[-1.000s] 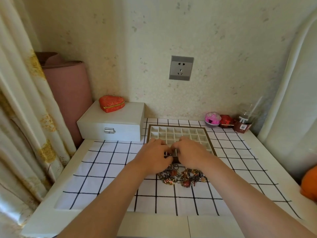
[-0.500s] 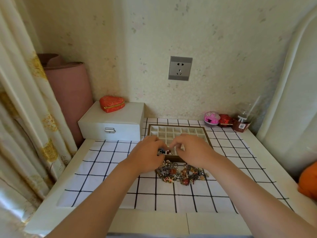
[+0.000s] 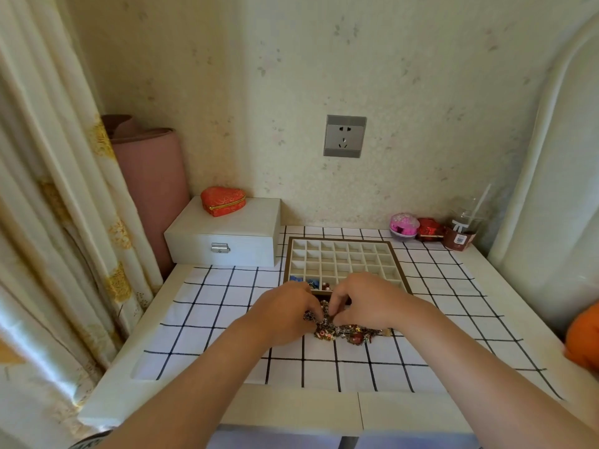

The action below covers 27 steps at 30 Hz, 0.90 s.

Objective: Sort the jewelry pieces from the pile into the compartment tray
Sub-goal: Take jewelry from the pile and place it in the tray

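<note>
From the head camera, the pile [image 3: 351,333] of jewelry lies on the checked cloth [image 3: 207,306] just in front of the compartment tray [image 3: 340,238], almost touching its near rim, probably so that each piece has only a short way to travel. The left hand [image 3: 285,314] and right hand [image 3: 366,303] meet over the far side of the pile, knuckles up and fingers curled down into the tangle. They look to be teasing one piece loose, but the fingertips are buried, so I cannot tell whether either hand has anything pinched. A few pieces [image 3: 312,282] already sit in the front-left compartments (blue ones and something red, too small to name). The other cells that show look unfilled, so the sorting seems barely begun, though the hands cover the front-right cells. As for room, the tray's left rim stands close to the white box [image 3: 223,241] with the heart-shaped case [image 3: 223,200] on top, so reaching that side is tighter. The cloth lies bare to the left, to the right and toward the table's near edge, well apart from the cup [image 3: 460,234] at the back right.
</note>
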### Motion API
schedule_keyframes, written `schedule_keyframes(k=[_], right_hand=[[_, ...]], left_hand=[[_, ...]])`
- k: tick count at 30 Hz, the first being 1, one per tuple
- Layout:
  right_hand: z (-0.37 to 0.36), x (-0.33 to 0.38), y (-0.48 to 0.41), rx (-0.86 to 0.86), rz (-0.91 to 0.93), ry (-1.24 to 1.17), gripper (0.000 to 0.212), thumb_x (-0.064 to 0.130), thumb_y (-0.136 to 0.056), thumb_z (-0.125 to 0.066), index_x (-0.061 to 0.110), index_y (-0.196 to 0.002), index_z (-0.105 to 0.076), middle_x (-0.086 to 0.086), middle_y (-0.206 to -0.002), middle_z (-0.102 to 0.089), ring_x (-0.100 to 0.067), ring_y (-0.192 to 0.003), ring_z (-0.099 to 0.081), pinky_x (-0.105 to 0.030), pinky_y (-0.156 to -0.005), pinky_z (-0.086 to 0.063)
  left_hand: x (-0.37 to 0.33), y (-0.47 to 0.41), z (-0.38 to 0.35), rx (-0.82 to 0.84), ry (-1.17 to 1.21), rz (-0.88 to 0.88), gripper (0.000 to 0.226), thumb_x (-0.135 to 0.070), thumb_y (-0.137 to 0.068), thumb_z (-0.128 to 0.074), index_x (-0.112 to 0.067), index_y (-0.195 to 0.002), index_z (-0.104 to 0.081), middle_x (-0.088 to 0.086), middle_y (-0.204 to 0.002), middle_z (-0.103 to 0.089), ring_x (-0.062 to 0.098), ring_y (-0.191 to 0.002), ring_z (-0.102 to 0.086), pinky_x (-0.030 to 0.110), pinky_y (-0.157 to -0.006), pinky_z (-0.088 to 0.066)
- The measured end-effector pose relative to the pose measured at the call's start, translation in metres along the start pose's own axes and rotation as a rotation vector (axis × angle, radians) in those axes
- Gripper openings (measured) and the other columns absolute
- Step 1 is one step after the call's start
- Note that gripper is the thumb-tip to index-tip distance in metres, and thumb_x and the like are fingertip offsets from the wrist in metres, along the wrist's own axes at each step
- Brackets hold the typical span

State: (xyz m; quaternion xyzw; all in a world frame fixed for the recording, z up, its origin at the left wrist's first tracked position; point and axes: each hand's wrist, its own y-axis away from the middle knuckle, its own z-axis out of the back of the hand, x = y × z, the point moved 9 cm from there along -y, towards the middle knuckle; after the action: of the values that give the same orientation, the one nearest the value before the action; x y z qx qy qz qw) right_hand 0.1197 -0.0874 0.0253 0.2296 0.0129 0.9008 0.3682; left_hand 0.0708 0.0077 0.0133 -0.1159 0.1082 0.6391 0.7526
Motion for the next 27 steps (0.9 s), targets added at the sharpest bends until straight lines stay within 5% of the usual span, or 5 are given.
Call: schedule_keyframes(k=[4,8,11,16,27], right_hand=[[0.004,-0.006,-0.001,-0.02,-0.021,-0.159,0.01,0.026,-0.087,-0.076,0.03,-0.096,-0.075,0.014,-0.098,-0.069,0.002,-0.08,-0.063,-0.014,-0.063,-0.047],[0.017,-0.013,0.002,-0.101,-0.033,-0.385,0.011,0.022,-0.094,-0.068,0.031,-0.1,-0.071,0.008,-0.092,-0.072,-0.001,-0.053,-0.061,-0.016,-0.051,-0.046],[0.027,-0.02,0.007,-0.159,-0.064,-0.557,0.017,0.02,-0.099,-0.061,0.03,-0.107,-0.073,0.013,-0.069,-0.071,-0.003,-0.052,-0.058,-0.019,-0.046,-0.041],[0.029,-0.03,0.009,-0.223,-0.096,-0.828,0.016,0.018,-0.099,-0.06,0.02,-0.109,-0.072,-0.004,-0.096,-0.075,-0.016,-0.064,-0.065,-0.026,-0.046,-0.043],[0.025,-0.039,0.007,-0.217,-0.157,-1.045,0.025,0.008,-0.097,-0.052,0.015,-0.108,-0.073,-0.011,-0.088,-0.074,-0.025,-0.064,-0.064,-0.031,-0.047,-0.048]], left_hand=[[0.002,-0.005,0.005,-0.029,0.074,0.03,0.017,-0.031,-0.089,-0.067,-0.034,-0.105,-0.073,-0.014,-0.101,-0.054,0.006,-0.095,-0.053,0.023,-0.077,-0.042],[0.006,-0.01,0.009,-0.037,0.427,0.125,0.018,-0.022,-0.091,-0.066,-0.028,-0.107,-0.064,-0.013,-0.1,-0.067,0.006,-0.092,-0.062,0.029,-0.087,-0.053],[0.004,-0.015,0.009,-0.035,0.666,0.189,0.023,-0.023,-0.091,-0.065,-0.032,-0.111,-0.058,-0.009,-0.097,-0.073,0.007,-0.093,-0.068,0.03,-0.086,-0.054],[0.001,-0.025,0.014,-0.098,0.814,0.268,0.031,-0.027,-0.083,-0.077,-0.028,-0.111,-0.064,-0.007,-0.088,-0.075,0.006,-0.083,-0.069,0.025,-0.076,-0.048],[0.011,-0.029,0.025,-0.154,0.898,0.245,0.01,-0.021,-0.09,-0.071,-0.019,-0.099,-0.075,0.007,-0.093,-0.076,0.023,-0.093,-0.071,0.028,-0.088,-0.054]])
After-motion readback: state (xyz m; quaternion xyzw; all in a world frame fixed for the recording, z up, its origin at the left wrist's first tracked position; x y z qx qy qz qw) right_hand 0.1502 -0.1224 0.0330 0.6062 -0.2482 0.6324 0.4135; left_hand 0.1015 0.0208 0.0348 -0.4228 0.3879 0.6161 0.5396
